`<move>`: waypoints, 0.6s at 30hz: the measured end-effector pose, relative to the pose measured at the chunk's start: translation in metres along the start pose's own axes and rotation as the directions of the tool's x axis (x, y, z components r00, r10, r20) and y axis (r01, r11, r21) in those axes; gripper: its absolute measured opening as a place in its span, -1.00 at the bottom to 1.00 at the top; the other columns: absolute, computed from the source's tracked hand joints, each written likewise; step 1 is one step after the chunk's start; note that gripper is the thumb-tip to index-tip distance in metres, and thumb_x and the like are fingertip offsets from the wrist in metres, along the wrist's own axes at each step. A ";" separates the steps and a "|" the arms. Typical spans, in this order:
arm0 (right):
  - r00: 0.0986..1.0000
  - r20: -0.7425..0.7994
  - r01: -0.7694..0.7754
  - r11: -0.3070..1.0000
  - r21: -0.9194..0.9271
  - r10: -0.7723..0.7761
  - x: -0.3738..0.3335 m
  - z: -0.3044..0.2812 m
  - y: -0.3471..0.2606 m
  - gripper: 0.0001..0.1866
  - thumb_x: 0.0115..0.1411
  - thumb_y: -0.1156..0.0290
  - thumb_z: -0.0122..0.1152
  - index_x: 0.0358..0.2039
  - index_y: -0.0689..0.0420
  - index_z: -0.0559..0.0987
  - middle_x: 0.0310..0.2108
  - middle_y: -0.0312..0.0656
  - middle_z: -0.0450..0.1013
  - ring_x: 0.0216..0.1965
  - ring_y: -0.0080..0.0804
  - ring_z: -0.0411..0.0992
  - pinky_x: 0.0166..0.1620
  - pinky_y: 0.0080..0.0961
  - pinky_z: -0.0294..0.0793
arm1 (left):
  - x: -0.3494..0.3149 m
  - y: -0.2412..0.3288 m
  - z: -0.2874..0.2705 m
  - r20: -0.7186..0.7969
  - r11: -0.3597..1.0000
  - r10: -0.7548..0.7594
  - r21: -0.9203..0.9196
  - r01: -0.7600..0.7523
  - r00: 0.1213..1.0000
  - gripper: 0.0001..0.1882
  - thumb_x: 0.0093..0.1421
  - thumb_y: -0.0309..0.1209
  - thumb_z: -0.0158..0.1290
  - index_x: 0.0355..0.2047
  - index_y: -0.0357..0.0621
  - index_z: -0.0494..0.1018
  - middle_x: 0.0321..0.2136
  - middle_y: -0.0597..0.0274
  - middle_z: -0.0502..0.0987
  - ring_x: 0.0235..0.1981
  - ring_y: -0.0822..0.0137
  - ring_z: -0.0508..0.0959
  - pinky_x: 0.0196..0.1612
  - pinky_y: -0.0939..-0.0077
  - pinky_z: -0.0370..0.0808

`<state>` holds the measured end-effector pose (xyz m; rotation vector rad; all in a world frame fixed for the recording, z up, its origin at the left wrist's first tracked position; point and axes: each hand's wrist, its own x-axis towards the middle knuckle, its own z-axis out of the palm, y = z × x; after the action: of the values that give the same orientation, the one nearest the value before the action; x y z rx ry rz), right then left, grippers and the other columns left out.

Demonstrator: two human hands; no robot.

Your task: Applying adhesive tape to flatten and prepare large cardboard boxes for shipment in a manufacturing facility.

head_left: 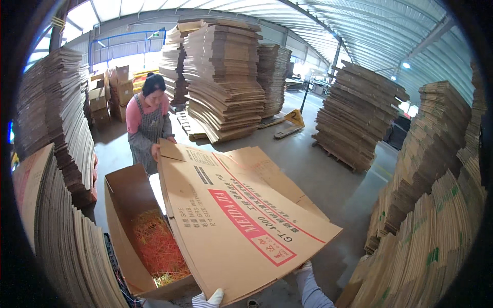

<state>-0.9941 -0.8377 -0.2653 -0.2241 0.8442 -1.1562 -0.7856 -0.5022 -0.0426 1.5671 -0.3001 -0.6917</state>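
Observation:
A large flattened cardboard box, brown with a red printed band, is held up at a tilt in front of me. My left hand, in a white glove, grips its near edge at the bottom of the view. At the near right edge is my right hand, closed on the cardboard, its fingers mostly hidden underneath. Across from me a person in a checked apron holds the far left corner with a hand. Another brown cardboard piece shows behind the sheet.
Left of the sheet stands an open carton with red and yellow strands inside. Tall cardboard stacks rise at the left, back and right, with more close on my right. A yellow pallet jack stands behind.

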 end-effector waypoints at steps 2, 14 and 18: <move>1.000 0.013 -0.011 1.000 0.002 0.011 -0.016 0.003 -0.001 -0.64 0.03 0.22 0.13 -0.17 0.10 0.48 -0.23 -0.16 0.48 -0.18 -0.26 0.45 -0.11 -0.25 0.49 | -0.033 0.022 -0.012 -0.012 1.000 0.017 0.003 -0.017 1.000 -0.68 0.05 -0.32 0.17 -0.29 -0.36 0.51 -0.41 0.22 0.57 -0.40 0.44 0.48 -0.25 0.49 0.44; 0.886 0.399 -0.145 0.959 -0.243 0.235 -0.128 -0.006 0.057 -0.55 -0.03 0.43 0.23 -0.06 0.12 0.41 -0.09 -0.21 0.41 -0.04 -0.31 0.38 -0.02 -0.31 0.43 | -0.154 0.004 -0.267 -0.362 0.977 -0.013 -0.205 -0.066 0.932 -0.59 -0.06 -0.20 0.24 -0.32 -0.29 0.50 -0.48 0.19 0.54 -0.52 0.40 0.53 -0.49 0.55 0.48; 0.812 0.384 -0.132 0.778 -0.614 0.440 -0.202 0.027 0.078 -0.58 -0.07 0.46 0.31 -0.14 0.15 0.47 -0.16 -0.20 0.46 -0.17 -0.34 0.44 -0.08 -0.34 0.44 | -0.177 -0.097 -0.381 -0.545 0.951 -0.161 -0.308 -0.018 0.823 -0.56 0.01 -0.11 0.17 -0.25 -0.20 0.46 -0.43 0.21 0.53 -0.51 0.36 0.51 -0.57 0.55 0.42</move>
<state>-0.9490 -0.6362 -0.1962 -0.8276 0.6862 -0.4669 -0.7193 -0.0797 -0.0989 1.4169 0.3040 -0.2804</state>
